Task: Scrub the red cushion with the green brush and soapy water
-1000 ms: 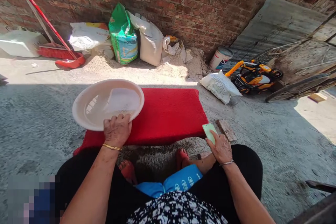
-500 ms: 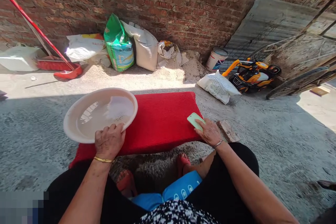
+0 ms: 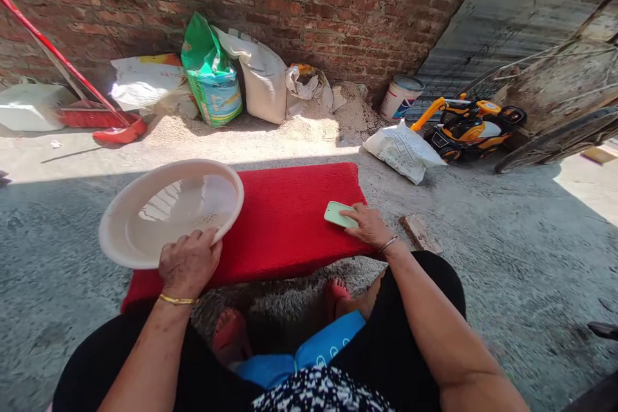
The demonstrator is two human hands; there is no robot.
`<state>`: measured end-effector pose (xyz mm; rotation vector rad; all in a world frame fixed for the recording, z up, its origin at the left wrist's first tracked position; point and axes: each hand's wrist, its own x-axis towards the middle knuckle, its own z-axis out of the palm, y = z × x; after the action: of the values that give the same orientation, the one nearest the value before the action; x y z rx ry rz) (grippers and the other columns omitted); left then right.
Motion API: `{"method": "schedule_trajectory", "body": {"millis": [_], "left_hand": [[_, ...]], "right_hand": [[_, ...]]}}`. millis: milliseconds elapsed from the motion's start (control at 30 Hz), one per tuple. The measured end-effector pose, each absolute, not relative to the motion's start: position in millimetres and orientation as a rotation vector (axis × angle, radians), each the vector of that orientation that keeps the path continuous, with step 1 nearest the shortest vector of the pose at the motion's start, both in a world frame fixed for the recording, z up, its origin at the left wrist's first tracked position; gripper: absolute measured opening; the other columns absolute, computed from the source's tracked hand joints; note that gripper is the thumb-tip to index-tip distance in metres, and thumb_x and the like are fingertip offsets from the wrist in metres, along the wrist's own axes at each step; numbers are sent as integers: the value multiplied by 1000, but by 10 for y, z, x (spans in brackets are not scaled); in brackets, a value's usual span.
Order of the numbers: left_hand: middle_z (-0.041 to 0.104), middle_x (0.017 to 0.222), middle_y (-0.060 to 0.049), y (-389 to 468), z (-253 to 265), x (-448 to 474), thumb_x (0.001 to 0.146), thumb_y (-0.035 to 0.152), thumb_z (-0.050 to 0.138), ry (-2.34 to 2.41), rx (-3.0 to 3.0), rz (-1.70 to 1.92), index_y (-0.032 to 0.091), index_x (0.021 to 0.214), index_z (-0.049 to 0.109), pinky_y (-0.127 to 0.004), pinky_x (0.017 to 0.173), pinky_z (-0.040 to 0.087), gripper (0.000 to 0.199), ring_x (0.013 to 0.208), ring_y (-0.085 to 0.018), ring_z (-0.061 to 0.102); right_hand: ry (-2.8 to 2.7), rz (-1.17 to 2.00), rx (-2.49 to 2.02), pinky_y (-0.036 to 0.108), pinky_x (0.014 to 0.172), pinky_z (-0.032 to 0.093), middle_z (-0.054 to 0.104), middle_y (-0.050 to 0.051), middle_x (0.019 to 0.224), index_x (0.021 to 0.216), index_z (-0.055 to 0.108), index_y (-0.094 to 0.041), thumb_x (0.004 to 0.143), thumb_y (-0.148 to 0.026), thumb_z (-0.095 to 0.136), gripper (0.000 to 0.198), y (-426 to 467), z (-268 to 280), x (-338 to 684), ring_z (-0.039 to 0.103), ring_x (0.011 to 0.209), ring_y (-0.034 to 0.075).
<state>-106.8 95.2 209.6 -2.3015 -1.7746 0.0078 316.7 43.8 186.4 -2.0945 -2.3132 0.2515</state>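
A pale pink basin (image 3: 120, 232) of water rests over the left end of a low bench with a red cloth (image 3: 284, 219). My left hand (image 3: 190, 262) is closed around the near right part of the basin's rim. On the right part of the cloth lies a light green scrub brush (image 3: 337, 214), flat back up with a small hole at its left end; its underside is hidden. My right hand (image 3: 371, 226) grips the brush's right end, fingers over its back, and holds it against the cloth.
Sacks (image 3: 263, 80), a green bag (image 3: 212, 84) and a paint bucket (image 3: 402, 98) stand along the brick wall. A white bag (image 3: 403, 151) and a toy excavator (image 3: 470, 129) sit beyond the bench at right. A brick (image 3: 420, 234) lies by my right knee. A red dustpan (image 3: 120, 133) is far left.
My right hand has slid the brush leftward over the red cloth. My left hand stays on the basin's rim. The whole view has shifted slightly.
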Motion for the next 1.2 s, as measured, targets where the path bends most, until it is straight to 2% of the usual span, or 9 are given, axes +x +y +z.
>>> {"method": "schedule_trajectory", "body": {"millis": [133, 267, 400, 533, 667, 800, 967, 1200], "left_hand": [[69, 96, -11, 940, 2125, -1058, 94, 33, 33, -1788, -2315, 32, 20, 107, 66, -39, 71, 32, 38, 88, -29, 61], [69, 96, -12, 940, 2105, -1077, 94, 33, 34, -1798, -2356, -2, 19, 109, 66, -40, 73, 32, 38, 89, -30, 60], [69, 97, -13, 950, 2070, -1093, 93, 32, 35, -1804, -2362, -18, 19, 111, 66, -40, 73, 33, 38, 88, -31, 60], [68, 96, -13, 944, 2088, -1087, 93, 32, 34, -1785, -2351, -22, 19, 110, 66, -39, 72, 34, 39, 86, -30, 61], [68, 92, -12, 933, 2113, -1076, 94, 33, 33, -1756, -2341, -14, 19, 107, 66, -39, 71, 34, 38, 85, -30, 61], [68, 90, -11, 934, 2099, -1083, 94, 33, 34, -1741, -2340, -9, 20, 107, 66, -40, 70, 33, 37, 85, -30, 62], [68, 89, -10, 949, 2073, -1099, 94, 31, 34, -1734, -2354, -21, 19, 104, 66, -39, 71, 33, 35, 85, -29, 62], [69, 92, -12, 941, 2118, -1059, 93, 30, 35, -1784, -2354, -27, 19, 106, 67, -38, 72, 34, 36, 86, -30, 62]], "right_hand": [[-2165, 317, -2401, 32, 86, 42, 57, 8, 125, 133, 57, -31, 83, -34, 63, 51, 267, 1880, 3511, 58, 101, 22], [-1779, 76, -2796, 38, 84, 43, 60, 12, 119, 130, 60, -26, 86, -37, 57, 46, -37, 1882, 3996, 59, 98, 26], [-1896, 139, -2486, 36, 89, 43, 61, 11, 114, 130, 60, -23, 89, -38, 54, 44, 41, 1843, 3855, 57, 102, 24], [-2091, 310, -2197, 34, 94, 42, 57, 10, 124, 133, 57, -25, 87, -35, 59, 48, 308, 1824, 3474, 55, 109, 22], [-2052, 364, -2391, 35, 91, 43, 56, 8, 129, 134, 56, -29, 84, -35, 62, 51, 239, 1828, 3585, 56, 108, 23], [-1689, 151, -2723, 39, 90, 43, 57, 12, 125, 133, 57, -24, 85, -34, 59, 49, -35, 1809, 3998, 57, 107, 27], [-1799, 148, -2358, 40, 94, 44, 61, 11, 118, 129, 59, -22, 89, -39, 54, 44, 94, 1766, 3805, 56, 110, 25], [-2258, 167, -2092, 36, 92, 43, 56, 11, 127, 131, 59, -28, 89, -41, 59, 43, 521, 1784, 2909, 56, 109, 23]]}}
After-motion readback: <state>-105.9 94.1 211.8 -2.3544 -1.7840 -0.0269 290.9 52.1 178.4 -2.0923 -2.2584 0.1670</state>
